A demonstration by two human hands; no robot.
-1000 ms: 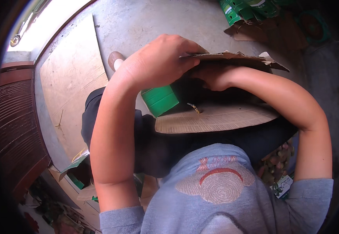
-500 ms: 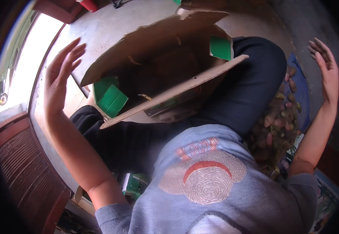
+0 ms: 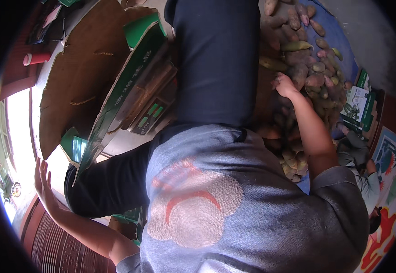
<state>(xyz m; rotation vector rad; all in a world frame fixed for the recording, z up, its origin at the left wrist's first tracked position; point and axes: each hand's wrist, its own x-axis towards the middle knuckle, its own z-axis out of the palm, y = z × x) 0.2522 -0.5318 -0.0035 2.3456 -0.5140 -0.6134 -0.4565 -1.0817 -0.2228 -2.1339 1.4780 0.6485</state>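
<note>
Over at the right of the head view, your right hand [image 3: 285,85] reaches into the heap of sweet potatoes [image 3: 305,68] that lies on a blue sheet [image 3: 343,50]. Its fingers curl down among the tubers at the heap's near-left edge, but whether they have closed on one I cannot tell, since the back of the hand hides the grip. Pick a tuber that lies on top and loose, not one wedged under others, and lift it straight up so the neighbours do not roll off the sheet's edge.

Your left hand [image 3: 43,179] is well apart at the left edge of the view, fingers spread and empty, palm resting on or just above the pale floor [image 3: 20,150]; let it carry your weight while you lean right. The open cardboard box [image 3: 93,82] with green trim stands tilted beside your left knee, just beside a weighing scale [image 3: 150,113]. Its mouth faces left, away from the heap, so turn back fully before you drop anything in.
</note>
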